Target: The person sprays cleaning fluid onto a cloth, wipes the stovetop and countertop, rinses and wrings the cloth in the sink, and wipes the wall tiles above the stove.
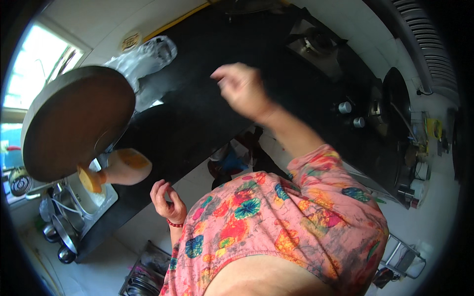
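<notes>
My right hand point(240, 88) hangs over the black countertop point(192, 70), slightly blurred, its fingers loosely bent and nothing visible in it. Lower left, in front of the counter's edge, my left hand point(168, 201) is held with curled fingers apart and holds nothing visible; a red bead bracelet circles its wrist. Nearest to the left hand is a bottle point(129, 166) with a yellow cap and orange-brown patches. Beyond it stands a large round chopping board point(79, 122), brown-faced with a grey rim. A crumpled clear plastic bag point(148, 55) lies behind the board.
A sink point(76, 211) with metal pans is at the left, by a window. A gas stove burner point(316, 44) is at the upper right. Farther right are a dark wok point(396, 100) and a range hood point(418, 33). A rack of pans point(144, 273) stands low at bottom left.
</notes>
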{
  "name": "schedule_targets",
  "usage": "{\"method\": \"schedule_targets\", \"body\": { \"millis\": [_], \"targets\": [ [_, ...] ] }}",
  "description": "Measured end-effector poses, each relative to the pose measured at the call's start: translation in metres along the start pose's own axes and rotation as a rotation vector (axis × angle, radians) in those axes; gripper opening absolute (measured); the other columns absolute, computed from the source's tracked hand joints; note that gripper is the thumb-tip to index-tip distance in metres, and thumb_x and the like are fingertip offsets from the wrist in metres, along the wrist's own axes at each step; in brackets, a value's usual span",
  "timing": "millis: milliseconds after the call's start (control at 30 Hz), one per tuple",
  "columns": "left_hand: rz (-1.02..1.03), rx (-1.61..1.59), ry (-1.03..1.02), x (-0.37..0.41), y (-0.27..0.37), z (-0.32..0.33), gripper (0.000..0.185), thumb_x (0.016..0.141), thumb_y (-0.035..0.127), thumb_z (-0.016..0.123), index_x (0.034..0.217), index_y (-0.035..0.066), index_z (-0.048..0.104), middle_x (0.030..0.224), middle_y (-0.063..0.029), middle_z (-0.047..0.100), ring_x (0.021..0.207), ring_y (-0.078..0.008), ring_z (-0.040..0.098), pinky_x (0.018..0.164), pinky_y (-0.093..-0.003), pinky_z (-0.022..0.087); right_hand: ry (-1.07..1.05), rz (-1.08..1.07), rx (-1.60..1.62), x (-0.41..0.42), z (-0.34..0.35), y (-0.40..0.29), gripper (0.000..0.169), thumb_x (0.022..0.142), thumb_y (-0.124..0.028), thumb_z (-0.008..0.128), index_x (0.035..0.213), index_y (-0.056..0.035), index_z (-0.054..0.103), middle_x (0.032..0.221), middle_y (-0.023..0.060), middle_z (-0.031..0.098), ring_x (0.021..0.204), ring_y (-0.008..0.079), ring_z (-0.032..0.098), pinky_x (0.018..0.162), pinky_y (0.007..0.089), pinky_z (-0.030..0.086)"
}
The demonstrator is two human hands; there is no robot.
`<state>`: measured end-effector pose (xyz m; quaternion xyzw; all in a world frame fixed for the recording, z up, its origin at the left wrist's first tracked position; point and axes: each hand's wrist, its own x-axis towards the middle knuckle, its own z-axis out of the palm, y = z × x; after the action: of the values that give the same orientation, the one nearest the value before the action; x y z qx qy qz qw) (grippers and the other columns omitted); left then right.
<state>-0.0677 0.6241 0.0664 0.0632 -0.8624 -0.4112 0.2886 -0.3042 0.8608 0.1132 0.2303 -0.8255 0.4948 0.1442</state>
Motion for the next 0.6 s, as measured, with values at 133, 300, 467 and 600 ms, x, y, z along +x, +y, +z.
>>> {"method": "schedule_targets", "body": {
  "millis": [133, 300, 467, 600],
  "targets": [
    [0.111, 0.035, -0.195, 0.054, 0.033, 0.07, 0.02, 0.076, -0.013, 0.054, 0.092, -0.002, 0.057, 0.095, -0.0164, 0.058, 0.085, -0.0264, 0.059, 0.074, -0.0294, 0.047, 0.021, 0.378, -0.65, 0.057, -0.155, 0.093, 0.02, 0.083, -0.013, 0.051, 0.094, -0.0045, 0.065, 0.088, 0.0174, 0.065, 0.084, 0.029, 0.063, 0.073, 0.0406, 0.051],
    [-0.203, -0.361, -0.355, 0.128, 0.074, 0.19, 0.012, 0.085, -0.002, 0.054, 0.096, -0.001, 0.057, 0.098, -0.0105, 0.06, 0.083, -0.0163, 0.059, 0.073, -0.0253, 0.048, -0.144, 0.337, -0.607, 0.112, -0.274, 0.207, 0.021, 0.079, -0.016, 0.057, 0.094, -0.0036, 0.065, 0.086, 0.0148, 0.066, 0.082, 0.029, 0.063, 0.073, 0.0405, 0.049],
    [-0.557, -0.802, -0.461, 0.233, 0.098, 0.312, 0.022, 0.09, 0.014, 0.052, 0.106, -0.001, 0.054, 0.099, -0.0127, 0.058, 0.085, -0.0205, 0.061, 0.076, -0.0317, 0.052, -0.312, 0.684, 0.616, 0.155, -0.249, 0.19, 0.037, 0.085, -0.018, 0.059, 0.115, 0.0027, 0.05, 0.099, 0.0179, 0.059, 0.083, 0.0269, 0.062, 0.076, 0.0382, 0.053],
    [-1.143, -1.265, -0.367, 0.321, 0.079, 0.403, 0.024, 0.092, 0.014, 0.044, 0.107, -0.005, 0.047, 0.111, -0.0236, 0.051, 0.102, -0.0342, 0.054, 0.088, -0.0442, 0.048, -0.119, 1.055, 0.924, 0.197, -0.192, 0.237, 0.054, 0.084, -0.016, 0.06, 0.124, 0.0077, 0.033, 0.113, 0.031, 0.044, 0.093, 0.0446, 0.054, 0.084, 0.0514, 0.049]
  ]
}}
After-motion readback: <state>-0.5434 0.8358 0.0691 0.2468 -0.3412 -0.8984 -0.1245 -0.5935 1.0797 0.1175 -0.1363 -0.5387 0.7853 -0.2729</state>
